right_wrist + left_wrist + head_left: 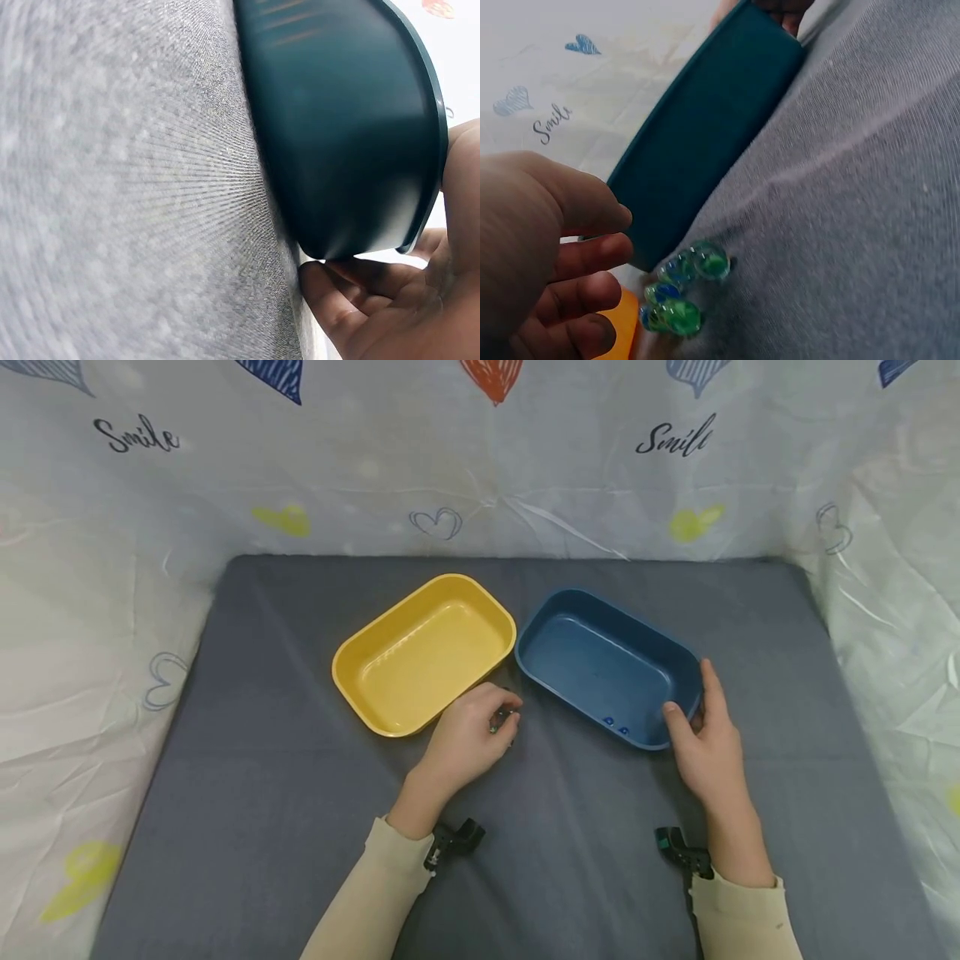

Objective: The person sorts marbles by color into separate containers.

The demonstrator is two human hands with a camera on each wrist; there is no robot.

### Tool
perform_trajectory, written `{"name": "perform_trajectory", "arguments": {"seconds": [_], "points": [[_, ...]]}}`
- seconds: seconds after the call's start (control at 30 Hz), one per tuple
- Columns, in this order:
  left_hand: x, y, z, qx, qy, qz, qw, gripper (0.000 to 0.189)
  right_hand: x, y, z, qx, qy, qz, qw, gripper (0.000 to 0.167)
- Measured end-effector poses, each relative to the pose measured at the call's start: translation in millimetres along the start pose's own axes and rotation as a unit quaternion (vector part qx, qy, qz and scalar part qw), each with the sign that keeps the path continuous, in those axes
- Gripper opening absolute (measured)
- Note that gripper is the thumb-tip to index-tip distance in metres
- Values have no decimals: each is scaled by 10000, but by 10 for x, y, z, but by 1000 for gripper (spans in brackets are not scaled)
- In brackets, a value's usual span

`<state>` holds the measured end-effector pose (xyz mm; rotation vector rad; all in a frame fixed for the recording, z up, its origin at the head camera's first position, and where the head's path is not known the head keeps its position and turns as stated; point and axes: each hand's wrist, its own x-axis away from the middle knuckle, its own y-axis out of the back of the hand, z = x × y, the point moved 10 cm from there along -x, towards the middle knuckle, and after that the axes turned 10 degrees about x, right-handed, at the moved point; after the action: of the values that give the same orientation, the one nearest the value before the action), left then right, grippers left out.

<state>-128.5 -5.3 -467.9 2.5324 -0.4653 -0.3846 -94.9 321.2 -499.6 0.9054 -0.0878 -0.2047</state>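
- Left hand: at the centre of the head view, just beside the lower edge of the yellow tray; its fingers are loosely bent, with a gap between thumb and forefinger, and nothing shows in its grasp.
- Clear marbles with green and blue inside: a small cluster lying at the lower middle of the left wrist view, just past the fingertips; in the head view they are mostly hidden by the hand.
- Right hand: right of centre, gripping the near right end of the blue tray, thumb over the rim and fingers round the outside.
- Blue tray: right of centre, slanting down to the right; blue marbles lie inside along its lower edge.
- Yellow tray: left of centre, slanting up to the right, its right corner close to the blue tray.
- Grey cloth-covered surface: under both trays.
- White printed sheet: across the top and down both sides, bearing hearts and "Smile".
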Motion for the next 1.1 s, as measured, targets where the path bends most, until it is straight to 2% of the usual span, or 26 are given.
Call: {"name": "perform_trajectory", "arguments": {"seconds": [0.17,0.4,0.7,1.1], "points": [[17,-13,67,-306,64,-33,9995,14,11,11,21,7,28,-25,10000,77],[26,-53,137,-661,-137,-95,9977,15,15,26,45,-23,71,-65,10000,77],[24,-76,199,-1047,-227,-89,9942,15,8,15,56,-31,92,-15,10000,78],[15,-89,158,-933,-430,-84,9947,14,12,15,44,22,38,1,10000,78]]}}
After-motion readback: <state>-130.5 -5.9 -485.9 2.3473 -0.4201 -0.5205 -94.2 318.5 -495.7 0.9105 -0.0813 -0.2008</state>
